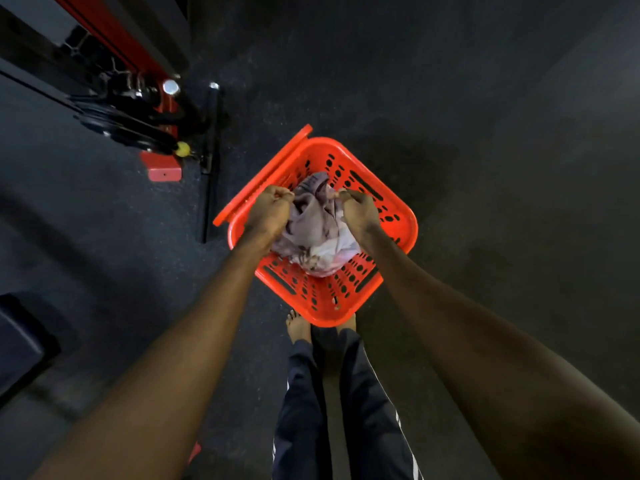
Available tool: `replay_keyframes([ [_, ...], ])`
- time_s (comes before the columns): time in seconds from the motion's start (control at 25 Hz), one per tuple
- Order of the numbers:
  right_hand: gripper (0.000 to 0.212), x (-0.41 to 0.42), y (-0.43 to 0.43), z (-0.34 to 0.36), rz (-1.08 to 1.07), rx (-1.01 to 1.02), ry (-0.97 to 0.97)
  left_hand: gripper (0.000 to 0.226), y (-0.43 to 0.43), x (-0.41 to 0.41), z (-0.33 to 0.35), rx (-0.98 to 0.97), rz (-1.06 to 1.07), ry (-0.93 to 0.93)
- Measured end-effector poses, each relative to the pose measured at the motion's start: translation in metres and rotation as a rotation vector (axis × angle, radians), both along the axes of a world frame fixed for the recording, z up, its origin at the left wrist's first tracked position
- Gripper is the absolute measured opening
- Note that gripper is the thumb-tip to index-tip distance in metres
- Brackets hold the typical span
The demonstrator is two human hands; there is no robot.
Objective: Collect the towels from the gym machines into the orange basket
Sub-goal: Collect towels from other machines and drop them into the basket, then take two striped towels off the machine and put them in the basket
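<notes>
Closest to the camera, the person's legs in dark trousers (304, 414) with a pale side stripe stand on the black speckled gym floor (467, 109), bare feet (297, 325) right at the near corner of the orange basket (323, 303). Both forearms reach down over it. The left hand (270, 211) is curled, its fingers pinching the far edge of a crumpled pale lilac-and-white towel (313, 233); the right hand (358, 211) pinches the same edge a little to the right. The towel sits bunched inside the basket, against its perforated floor and walls. The basket rests on the floor, its long orange handle (263, 174) folded out along the left rim. Farther off to the left stands a red-and-black gym machine (138, 109), with stacked black plates, a small yellow knob (182, 149) and a red base plate (164, 170).
</notes>
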State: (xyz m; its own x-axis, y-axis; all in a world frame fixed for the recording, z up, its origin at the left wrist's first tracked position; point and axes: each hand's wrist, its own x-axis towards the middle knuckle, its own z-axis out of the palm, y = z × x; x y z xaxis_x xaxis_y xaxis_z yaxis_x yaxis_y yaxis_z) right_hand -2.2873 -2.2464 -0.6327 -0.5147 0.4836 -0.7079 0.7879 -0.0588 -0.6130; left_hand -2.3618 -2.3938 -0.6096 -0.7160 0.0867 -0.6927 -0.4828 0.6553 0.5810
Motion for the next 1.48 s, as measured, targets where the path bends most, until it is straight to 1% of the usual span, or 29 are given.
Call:
replay_keyframes([
  [0.04,0.043,0.003,-0.001,-0.014,-0.002,0.007,-0.01,0.022,-0.006,0.003,-0.01,-0.003,-0.001,-0.005],
  [0.12,0.048,0.008,0.0,-0.027,0.001,0.021,-0.015,0.021,-0.018,0.009,-0.017,0.003,0.018,-0.025],
  [0.2,0.047,0.006,-0.002,-0.008,-0.002,0.025,0.001,0.017,-0.028,0.012,-0.011,0.017,0.022,-0.034],
  [0.28,0.041,-0.005,-0.003,0.024,0.015,0.037,0.034,0.013,-0.038,0.002,0.016,0.051,0.05,-0.035],
  [0.36,0.032,-0.025,-0.009,0.066,0.041,0.045,0.098,0.02,-0.046,-0.015,0.059,0.105,0.073,-0.018],
  [0.44,0.025,-0.05,-0.024,0.124,0.083,0.066,0.168,0.027,-0.057,-0.033,0.113,0.167,0.118,0.023],
  [0.52,0.029,-0.072,-0.043,0.173,0.145,0.079,0.238,0.031,-0.071,-0.047,0.161,0.216,0.162,0.073],
  [0.64,0.035,-0.098,-0.085,0.244,0.273,0.092,0.321,0.031,-0.11,-0.06,0.247,0.238,0.227,0.193],
  [0.76,0.033,-0.114,-0.137,0.296,0.415,0.079,0.4,0.028,-0.161,-0.047,0.322,0.216,0.307,0.334],
  [0.84,0.031,-0.12,-0.17,0.325,0.479,0.049,0.456,0.029,-0.195,-0.031,0.355,0.191,0.346,0.405],
  [1.0,0.033,-0.111,-0.24,0.381,0.724,-0.059,0.581,0.031,-0.27,0.031,0.412,0.117,0.586,0.516],
  [1.08,0.036,-0.097,-0.274,0.404,0.841,-0.093,0.621,0.03,-0.303,0.078,0.441,0.079,0.728,0.576],
  [1.2,0.038,-0.07,-0.33,0.438,0.975,-0.192,0.659,0.03,-0.342,0.152,0.48,0.03,0.884,0.659],
  [1.32,0.034,-0.009,-0.395,0.481,1.14,-0.317,0.704,0.03,-0.376,0.246,0.521,-0.044,1.082,0.726],
  [1.48,0.028,0.082,-0.459,0.525,1.385,-0.437,0.75,0.028,-0.399,0.366,0.563,-0.186,1.243,0.791],
])
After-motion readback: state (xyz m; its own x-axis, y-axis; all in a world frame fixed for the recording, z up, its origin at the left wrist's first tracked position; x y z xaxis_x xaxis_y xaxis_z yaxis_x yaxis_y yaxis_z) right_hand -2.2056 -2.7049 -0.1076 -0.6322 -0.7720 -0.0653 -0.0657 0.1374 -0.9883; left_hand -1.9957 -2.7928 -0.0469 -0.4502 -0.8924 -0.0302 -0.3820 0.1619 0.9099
